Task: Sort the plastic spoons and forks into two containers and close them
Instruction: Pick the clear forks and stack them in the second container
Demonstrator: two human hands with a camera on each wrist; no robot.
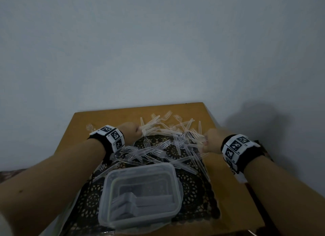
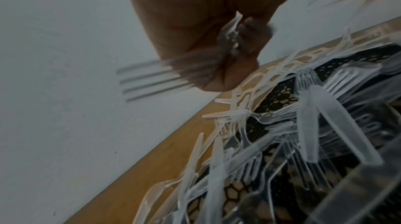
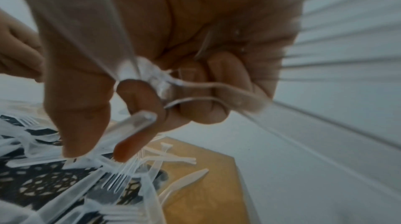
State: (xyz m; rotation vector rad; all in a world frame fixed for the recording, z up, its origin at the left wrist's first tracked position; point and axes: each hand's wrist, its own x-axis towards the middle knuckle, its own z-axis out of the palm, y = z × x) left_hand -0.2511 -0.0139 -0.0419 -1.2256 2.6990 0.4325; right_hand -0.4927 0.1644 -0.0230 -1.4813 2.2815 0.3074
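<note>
A person's left hand (image 1: 131, 132), curled into a fist at about ten o'clock of the worktop (image 1: 84, 123), clamped several clear plastic forks (image 2: 156, 80), their tines fanning out of the grip in the left wrist view. The wristband (image 1: 110, 136) behind it carried black-and-white square marker codes; no readable words showed on it. At six o'clock, nearest the person, sat a clear rectangular container (image 1: 140, 195) without a lid on it, with what looked like a smaller container nested inside; its contents were too dim to tell. It rested on a dark lace mat (image 1: 195, 188) that covered the middle of the worktop. Beyond it, from centre to twelve o'clock, lay the loose pile of clear plastic cutlery (image 1: 168, 139), forks crossing one another, some spilling off the mat onto bare wood. Spoons could not be told apart in the tangle. At about two o'clock the right hand (image 1: 210, 140) was closed on a bundle of fork handles (image 3: 139, 76), thumb and forefinger pointing down toward the pile. Its wristband (image 1: 237, 146) bore the same kind of marker codes. Bare wood showed along the far edge and both side edges of the worktop, which stood against a plain pale wall (image 1: 158, 42).
</note>
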